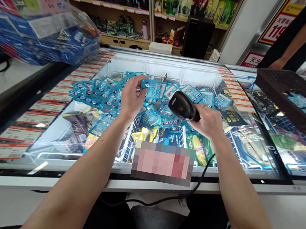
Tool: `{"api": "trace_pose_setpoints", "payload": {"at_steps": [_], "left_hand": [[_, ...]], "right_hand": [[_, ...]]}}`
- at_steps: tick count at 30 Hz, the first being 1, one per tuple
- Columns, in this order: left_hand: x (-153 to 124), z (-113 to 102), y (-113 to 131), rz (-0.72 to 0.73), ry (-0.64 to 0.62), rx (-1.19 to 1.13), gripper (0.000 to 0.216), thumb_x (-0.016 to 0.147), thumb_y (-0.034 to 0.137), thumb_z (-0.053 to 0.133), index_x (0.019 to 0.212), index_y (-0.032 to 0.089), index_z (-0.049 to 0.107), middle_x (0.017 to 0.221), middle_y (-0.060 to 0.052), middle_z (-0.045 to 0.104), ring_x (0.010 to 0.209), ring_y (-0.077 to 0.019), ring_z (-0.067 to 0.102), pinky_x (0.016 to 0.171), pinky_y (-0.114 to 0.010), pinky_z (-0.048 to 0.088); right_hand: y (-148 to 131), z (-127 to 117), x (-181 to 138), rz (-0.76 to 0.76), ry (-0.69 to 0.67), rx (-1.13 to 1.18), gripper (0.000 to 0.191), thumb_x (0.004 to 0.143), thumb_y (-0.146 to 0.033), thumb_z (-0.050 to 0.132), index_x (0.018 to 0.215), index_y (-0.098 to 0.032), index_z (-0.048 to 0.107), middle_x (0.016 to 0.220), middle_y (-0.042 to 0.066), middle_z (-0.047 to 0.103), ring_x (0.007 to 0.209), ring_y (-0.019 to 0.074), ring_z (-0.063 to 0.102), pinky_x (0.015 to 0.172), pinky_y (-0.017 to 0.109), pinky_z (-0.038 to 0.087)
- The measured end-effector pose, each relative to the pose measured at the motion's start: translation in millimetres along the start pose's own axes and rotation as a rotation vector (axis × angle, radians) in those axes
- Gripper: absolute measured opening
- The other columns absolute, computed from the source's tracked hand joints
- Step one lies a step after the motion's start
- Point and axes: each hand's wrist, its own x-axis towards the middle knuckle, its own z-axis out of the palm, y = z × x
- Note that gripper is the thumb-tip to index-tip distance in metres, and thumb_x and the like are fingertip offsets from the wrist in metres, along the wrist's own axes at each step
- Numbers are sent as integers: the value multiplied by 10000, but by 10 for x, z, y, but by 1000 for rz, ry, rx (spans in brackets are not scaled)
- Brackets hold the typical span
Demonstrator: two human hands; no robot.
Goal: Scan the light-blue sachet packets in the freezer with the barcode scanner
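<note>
My left hand [131, 97] pinches a small blue packet [154, 89] by its edge, holding it up with its barcode side toward a black handheld barcode scanner [182, 106]. My right hand [209, 122] grips the scanner's handle, and the scanner head points left at the packet from a few centimetres away. The scanner's black cable [174, 197] hangs down toward my lap. Below both hands lies a heap of several similar blue packets [105, 96] inside an open chest freezer [159, 179].
Wire dividers and other wrapped goods fill the freezer [243, 142]. A dark basket [295, 96] with more blue packets rests on the freezer's right glass lid. Wrapped blue boxes [38, 27] sit at the left. Another person [299, 37] stands at the back right by shelves.
</note>
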Motion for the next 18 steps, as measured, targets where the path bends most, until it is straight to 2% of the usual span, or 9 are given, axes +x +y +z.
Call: {"api": "trace_pose_setpoints", "payload": {"at_steps": [4, 9, 12, 15, 16, 18], "left_hand": [[15, -83, -129, -42, 139, 68, 372, 845, 226, 488, 1216, 236, 512, 1039, -68, 585, 919, -163, 578, 780, -313, 523], [42, -233, -297, -181, 333, 144, 344, 816, 218, 526, 1158, 188, 536, 1039, -96, 562, 1026, -235, 544, 942, -451, 459], [34, -292, -337, -217, 396, 210, 361, 774, 228, 586, 1130, 179, 553, 1081, -118, 545, 1069, -271, 517, 990, -508, 411], [14, -301, -264, -171, 370, 220, 401, 778, 288, 618, 1158, 189, 537, 1265, -151, 463, 1242, -321, 392, 1087, -561, 275], [9, -290, -209, -137, 331, 229, 417, 794, 310, 607, 1187, 197, 524, 1334, -152, 421, 1300, -333, 330, 1111, -577, 213], [0, -245, -61, -42, 162, 264, 421, 819, 347, 580, 1217, 220, 521, 1376, -134, 418, 1332, -332, 304, 1112, -570, 208]], "right_hand": [[2, 0, 2, 46, 20, -17, 347, 807, -414, 544, 1047, -172, 613, 918, 76, 679, 808, 216, 611, 601, 275, 325], [0, -18, 3, 79, 24, -16, 347, 803, -423, 549, 1036, -175, 614, 939, 84, 688, 828, 237, 614, 625, 279, 343], [0, -29, 5, 96, 16, -19, 347, 784, -410, 568, 1035, -176, 617, 945, 82, 689, 817, 235, 615, 628, 282, 347], [0, -36, 7, 101, 22, -29, 334, 773, -396, 574, 1020, -176, 623, 930, 75, 689, 807, 233, 616, 624, 282, 344], [0, -37, 8, 102, 23, -33, 330, 770, -393, 576, 1015, -176, 624, 928, 74, 689, 806, 232, 616, 623, 281, 342], [0, -39, 10, 105, 19, -38, 332, 767, -389, 576, 1016, -175, 624, 927, 76, 689, 803, 230, 614, 621, 279, 340]]}}
